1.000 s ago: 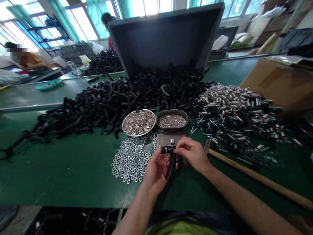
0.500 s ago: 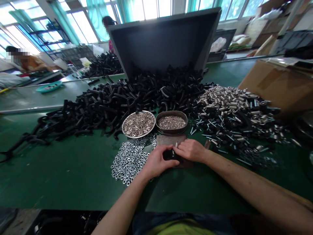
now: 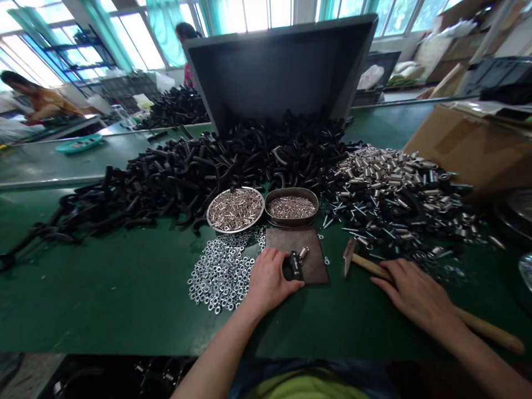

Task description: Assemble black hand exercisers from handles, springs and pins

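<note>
My left hand (image 3: pixel 268 280) is closed round a black handle part (image 3: pixel 292 267) and holds it down on a dark brown metal plate (image 3: pixel 312 255); a small silver piece (image 3: pixel 303 252) sticks out of the part's top. My right hand (image 3: pixel 415 293) lies with its fingers spread over the wooden handle of a hammer (image 3: pixel 477 322), whose head (image 3: pixel 346 257) rests on the green table just right of the plate.
A heap of silver washers (image 3: pixel 220 269) lies left of the plate. Behind it stand a round tray of silver pins (image 3: pixel 235 209) and an oval tin (image 3: pixel 291 206). Black handles (image 3: pixel 199 166) pile up behind, silver springs and bolts (image 3: pixel 394 183) to the right. A cardboard box (image 3: pixel 477 144) stands far right.
The black part went from raised between both hands down onto the plate. My right hand left it and moved right onto the hammer handle; the left hand stays on the part.
</note>
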`<state>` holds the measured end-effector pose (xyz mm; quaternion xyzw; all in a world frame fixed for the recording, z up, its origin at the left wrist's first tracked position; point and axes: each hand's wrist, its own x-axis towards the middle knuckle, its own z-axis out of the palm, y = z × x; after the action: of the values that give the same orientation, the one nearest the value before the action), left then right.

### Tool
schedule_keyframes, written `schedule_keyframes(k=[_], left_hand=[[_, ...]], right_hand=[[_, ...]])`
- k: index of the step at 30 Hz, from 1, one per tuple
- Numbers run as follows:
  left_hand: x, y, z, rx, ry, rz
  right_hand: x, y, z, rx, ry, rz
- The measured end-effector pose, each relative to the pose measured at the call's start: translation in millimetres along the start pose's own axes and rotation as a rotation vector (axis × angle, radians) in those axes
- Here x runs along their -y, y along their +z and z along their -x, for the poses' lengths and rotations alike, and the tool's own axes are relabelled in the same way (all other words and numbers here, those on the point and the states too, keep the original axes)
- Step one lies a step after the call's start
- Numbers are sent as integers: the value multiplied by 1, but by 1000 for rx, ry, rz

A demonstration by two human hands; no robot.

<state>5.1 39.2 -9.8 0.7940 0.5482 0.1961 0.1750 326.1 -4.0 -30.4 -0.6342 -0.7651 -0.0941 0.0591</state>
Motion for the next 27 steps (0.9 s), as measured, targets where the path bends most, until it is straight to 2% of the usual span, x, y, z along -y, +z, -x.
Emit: schedule_keyframes(k=[2, 5, 8, 10, 11, 13, 16, 19, 21, 25, 27], left_hand=[[-1, -2, -2, 17, 10, 1], [-1, -4, -3, 30, 13, 11], [-1, -4, -3, 30, 6, 21], [-1, -4, -3, 27, 7, 27], [-1, -4, -4, 25, 9, 29], [0, -4, -4, 27, 12, 32], [0, -4, -3, 25, 5, 30], [0, -4, -3, 11, 13, 22], [0, -4, -3, 5, 19, 18], [-2, -4, -3, 16, 3, 12], [-2, -4, -3, 23, -5, 9]], right_hand=[[-5, 0, 5, 37, 77, -46], [12, -25, -8, 83, 149, -209], [46, -57, -28, 18, 61, -513], [68, -66, -39, -85, -40, -602], [77, -66, -43, -105, -95, -593], [88, -62, -48, -61, -182, -522], [93, -62, -50, -5, -221, -473], [93, -70, -48, -201, -159, -570], [94, -68, -46, -257, -154, -565], [91, -43, -43, -48, -193, -393], [84, -31, -37, -33, -139, -334]])
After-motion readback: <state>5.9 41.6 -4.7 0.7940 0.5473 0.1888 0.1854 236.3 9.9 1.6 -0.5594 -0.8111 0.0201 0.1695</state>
